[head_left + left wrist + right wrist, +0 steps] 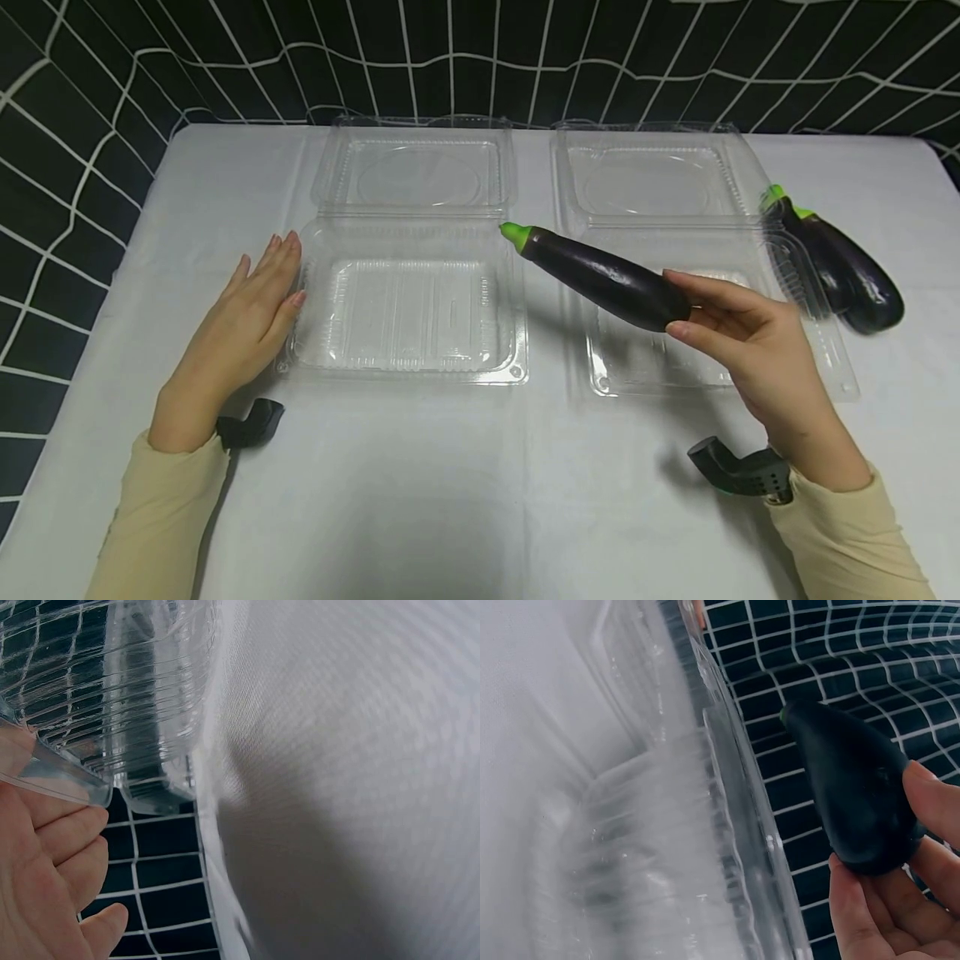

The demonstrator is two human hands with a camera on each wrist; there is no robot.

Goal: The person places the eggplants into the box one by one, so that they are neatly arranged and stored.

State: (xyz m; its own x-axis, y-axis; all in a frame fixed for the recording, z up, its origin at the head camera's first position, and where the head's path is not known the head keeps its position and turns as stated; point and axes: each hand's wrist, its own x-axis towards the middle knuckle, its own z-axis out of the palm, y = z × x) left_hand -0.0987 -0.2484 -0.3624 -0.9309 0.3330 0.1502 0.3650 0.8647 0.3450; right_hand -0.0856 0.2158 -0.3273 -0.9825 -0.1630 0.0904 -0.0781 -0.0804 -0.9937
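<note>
My right hand (757,342) pinches a dark purple eggplant (607,279) at its thick end, between thumb and fingers. Its green stem end points left, and the eggplant is raised over the gap between two clear plastic clamshell containers. Beneath the hand is the right container (600,387), lid folded back. In the right wrist view the eggplant (855,787) shows dark against the gridded backdrop. At the side of the left container (517,371), also lid-open, my left hand (251,312) lies with fingers extended, touching the rim (82,787) in the left wrist view.
Two more eggplants (862,279) lie side by side at the right, partly behind the right container's edge. White cloth covers the table (420,492). A black cloth with white grid lines (480,58) stands behind and at the left.
</note>
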